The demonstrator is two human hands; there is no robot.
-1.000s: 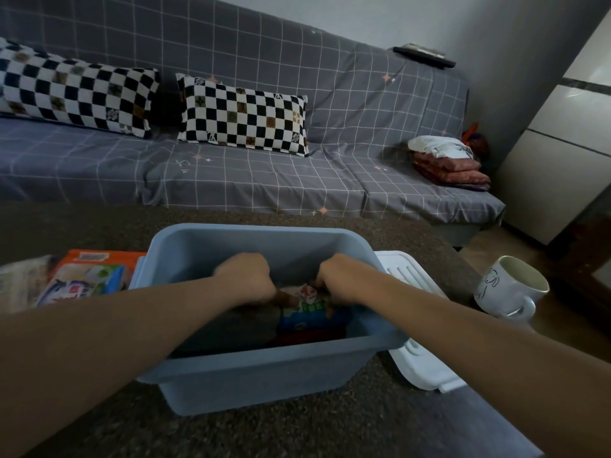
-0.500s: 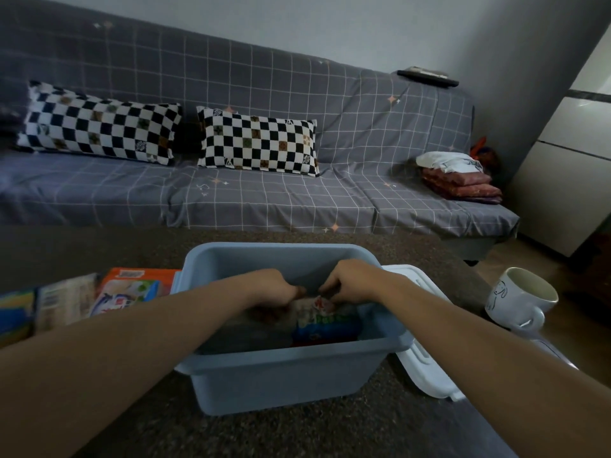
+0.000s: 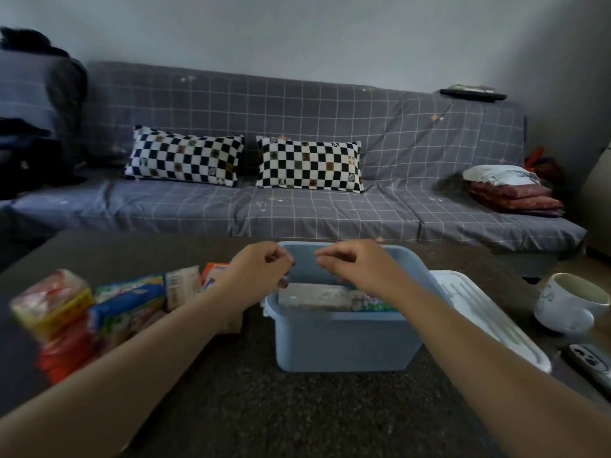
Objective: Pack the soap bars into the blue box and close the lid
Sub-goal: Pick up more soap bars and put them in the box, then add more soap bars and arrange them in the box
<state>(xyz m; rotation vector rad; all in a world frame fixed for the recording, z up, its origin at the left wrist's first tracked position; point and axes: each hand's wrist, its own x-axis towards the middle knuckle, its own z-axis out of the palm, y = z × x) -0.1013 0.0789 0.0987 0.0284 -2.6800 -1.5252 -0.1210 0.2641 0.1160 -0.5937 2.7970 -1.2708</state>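
The blue box (image 3: 344, 338) stands lidless on the dark table. Inside it lie a pale wrapped soap bar (image 3: 310, 297) and a colourful one (image 3: 373, 304) at its right. My left hand (image 3: 261, 269) hovers over the box's left rim with loosely curled fingers and holds nothing. My right hand (image 3: 350, 266) hangs over the box's middle, also loosely curled and holding nothing. Several wrapped soap bars sit to the left on the table: a yellow one (image 3: 53, 302), a blue-green one (image 3: 129, 309), a white one (image 3: 183, 285). The white lid (image 3: 489, 322) lies flat right of the box.
A white mug (image 3: 568, 305) stands at the table's right edge, with a dark flat device (image 3: 591, 361) in front of it. Behind the table runs a grey checked sofa (image 3: 297, 213) with two chequered pillows and folded cloth on its right end.
Both hands have risen out of the box and let go of the soap bars inside. The view has lifted and swung left, so more soap bars show on the table.
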